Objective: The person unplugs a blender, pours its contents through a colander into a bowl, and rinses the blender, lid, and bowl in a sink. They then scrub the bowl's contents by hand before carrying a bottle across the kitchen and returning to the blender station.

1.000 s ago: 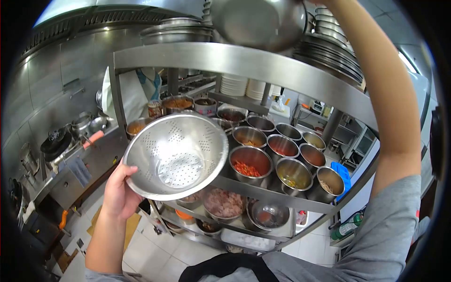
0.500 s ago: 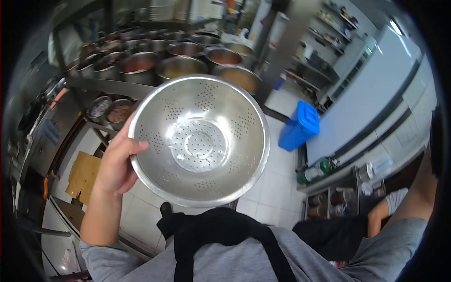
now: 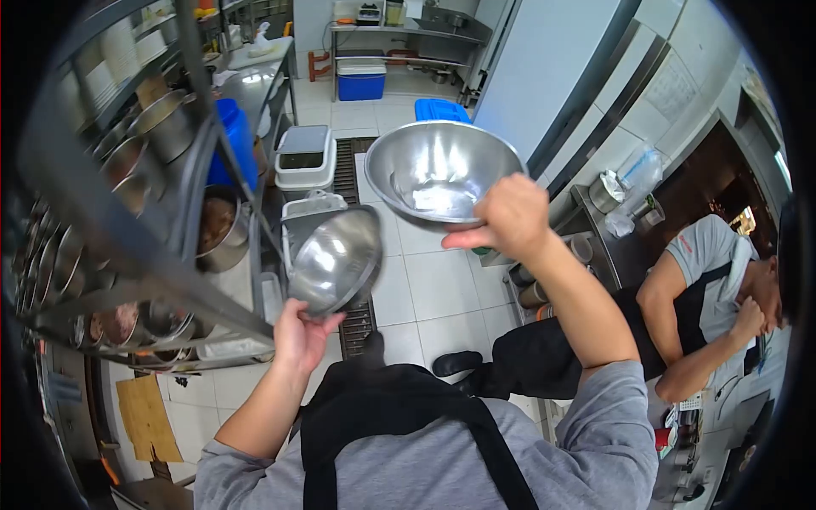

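Note:
My left hand (image 3: 304, 338) grips the lower rim of a steel colander (image 3: 333, 262), which is tilted and blurred. Its holes cannot be made out now; they showed in the earlier view. Closed on the right edge of a wide stainless-steel mixing bowl (image 3: 442, 174) is my right hand (image 3: 512, 217), with the thumb stretched out beneath. The bowl's hollow faces me, and its inside looks smooth and shiny. It hangs farther out and to the right of the colander, with a narrow gap between the two.
At left stands a metal rack (image 3: 191, 280) holding several pots. White bins (image 3: 304, 157) stand beyond the colander, near a floor drain grate (image 3: 347, 174). A blue-lidded bin (image 3: 440, 110) is behind the bowl. Close on my right is a co-worker in a black apron (image 3: 544, 357).
My view has swung to the right. The colander has gone lower and turned onto a tilt in my left hand. My right hand, out of view before, now holds a mixing bowl.

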Demonstrator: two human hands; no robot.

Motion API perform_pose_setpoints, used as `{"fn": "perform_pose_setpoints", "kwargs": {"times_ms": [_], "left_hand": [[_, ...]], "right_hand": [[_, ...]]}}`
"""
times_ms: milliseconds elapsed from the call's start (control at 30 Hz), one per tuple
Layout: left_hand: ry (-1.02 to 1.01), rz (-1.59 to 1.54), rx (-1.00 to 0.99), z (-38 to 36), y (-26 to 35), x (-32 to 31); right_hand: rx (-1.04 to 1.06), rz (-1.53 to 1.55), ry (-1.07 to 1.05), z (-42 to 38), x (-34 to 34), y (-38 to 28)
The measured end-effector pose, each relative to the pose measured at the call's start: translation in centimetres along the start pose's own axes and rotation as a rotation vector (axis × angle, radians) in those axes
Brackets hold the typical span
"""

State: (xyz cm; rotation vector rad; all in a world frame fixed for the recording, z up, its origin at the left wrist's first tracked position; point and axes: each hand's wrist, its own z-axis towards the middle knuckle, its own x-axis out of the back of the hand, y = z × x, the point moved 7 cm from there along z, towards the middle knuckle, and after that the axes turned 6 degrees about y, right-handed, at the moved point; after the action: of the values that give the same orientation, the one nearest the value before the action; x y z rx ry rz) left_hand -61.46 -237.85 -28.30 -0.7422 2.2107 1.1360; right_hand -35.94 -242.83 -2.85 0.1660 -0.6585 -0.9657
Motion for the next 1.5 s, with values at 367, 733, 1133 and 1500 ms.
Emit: {"fn": "perform_pose_setpoints", "kwargs": {"times_ms": [367,733,1133,1500], "left_hand": [[0.06,-0.065,-0.277,26.0,6.5,-18.6],[-0.009,0.019,-0.1,46.9,1.9,-34.6],[0.719,-0.195,-0.41,60.3,4.5,-18.1],[0.946,-0.267,-0.385,81.9,15.2,-18.4]], "right_hand": [[0.026,0.01,-0.391,-15.6,-15.8,16.5],[-0.108,0.129,-0.44,-25.4,-29.7,35.6],[-0.096,0.344,-0.555,-33.5,-51.0,58.0],[-0.629,0.528,-0.596,-38.4,-74.1,73.6]]}}
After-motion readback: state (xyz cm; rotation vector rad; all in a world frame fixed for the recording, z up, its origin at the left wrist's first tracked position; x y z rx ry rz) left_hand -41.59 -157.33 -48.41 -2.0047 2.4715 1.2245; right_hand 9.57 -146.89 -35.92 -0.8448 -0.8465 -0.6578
